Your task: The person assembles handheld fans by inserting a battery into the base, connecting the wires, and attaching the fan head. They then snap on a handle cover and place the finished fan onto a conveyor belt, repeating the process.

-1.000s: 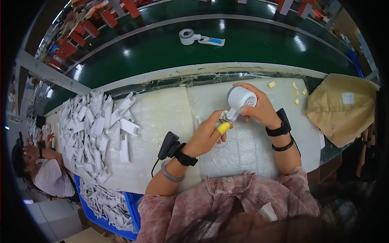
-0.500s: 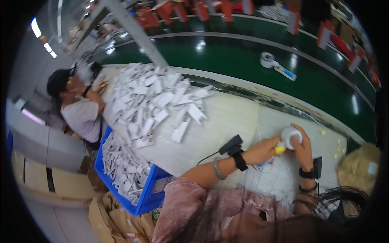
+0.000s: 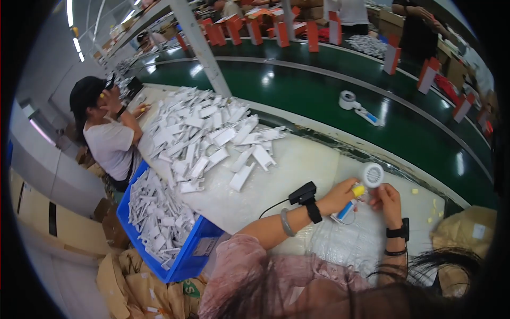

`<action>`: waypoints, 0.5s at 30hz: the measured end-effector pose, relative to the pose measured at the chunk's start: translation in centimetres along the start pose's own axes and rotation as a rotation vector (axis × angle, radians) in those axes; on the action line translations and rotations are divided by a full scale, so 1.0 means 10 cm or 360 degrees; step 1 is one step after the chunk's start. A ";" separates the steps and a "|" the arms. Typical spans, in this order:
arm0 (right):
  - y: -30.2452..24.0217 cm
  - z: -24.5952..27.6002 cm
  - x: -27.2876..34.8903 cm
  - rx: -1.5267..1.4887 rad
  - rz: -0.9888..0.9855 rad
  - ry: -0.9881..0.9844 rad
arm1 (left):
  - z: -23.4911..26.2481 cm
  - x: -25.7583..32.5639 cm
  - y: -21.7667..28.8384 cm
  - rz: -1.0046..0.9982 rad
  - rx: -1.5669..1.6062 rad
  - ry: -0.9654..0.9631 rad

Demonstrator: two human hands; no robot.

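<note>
My right hand (image 3: 386,201) holds a small white hand fan (image 3: 371,176) by its round head, at the right of the white worktable (image 3: 297,165). My left hand (image 3: 339,196) grips a slim tool with a yellow cap and a blue-and-white body (image 3: 350,204), its yellow end close against the fan's handle. A black device (image 3: 304,193) is strapped at my left wrist with a cable running from it. Both hands work over a crinkled clear plastic sheet (image 3: 345,244).
A heap of white plastic parts (image 3: 204,133) covers the table's left. A blue bin (image 3: 164,226) of the same parts stands below it. A seated person (image 3: 106,133) works at far left. A green conveyor (image 3: 319,90) behind carries a tape roll (image 3: 347,99).
The view has swung left, bringing the parts heap, blue bin and the seated person into view. My hands keep the same hold on the fan and the tool.
</note>
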State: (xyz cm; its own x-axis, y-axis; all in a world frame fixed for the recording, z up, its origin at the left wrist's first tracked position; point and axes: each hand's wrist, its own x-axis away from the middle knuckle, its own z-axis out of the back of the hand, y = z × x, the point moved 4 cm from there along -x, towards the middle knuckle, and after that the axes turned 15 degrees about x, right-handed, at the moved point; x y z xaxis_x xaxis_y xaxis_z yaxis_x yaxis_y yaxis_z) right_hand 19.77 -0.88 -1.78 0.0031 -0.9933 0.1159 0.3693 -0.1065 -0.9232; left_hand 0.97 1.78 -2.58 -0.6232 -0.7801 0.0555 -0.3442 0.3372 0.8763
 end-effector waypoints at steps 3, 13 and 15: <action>0.01 -0.03 0.00 -0.0102 0.0006 0.0006 | 0.06 0.00 0.05 0.0016 0.0185 0.0113; 0.01 0.04 0.04 -0.0191 0.0029 -0.0010 | 0.72 -0.49 0.64 0.0025 0.0890 0.0583; 0.03 0.03 0.05 -0.0177 0.0027 0.0001 | 1.13 -0.71 0.92 -0.0057 0.0755 0.0694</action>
State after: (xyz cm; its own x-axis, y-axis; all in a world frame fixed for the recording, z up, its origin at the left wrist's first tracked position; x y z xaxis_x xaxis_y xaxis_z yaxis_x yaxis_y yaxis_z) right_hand 20.13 -1.40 -1.85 0.0080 -0.9950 0.0995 0.2636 -0.0939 -0.9600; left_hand -5.69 16.41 -0.29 -0.2970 -0.9042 0.3070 -0.6949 0.4251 0.5799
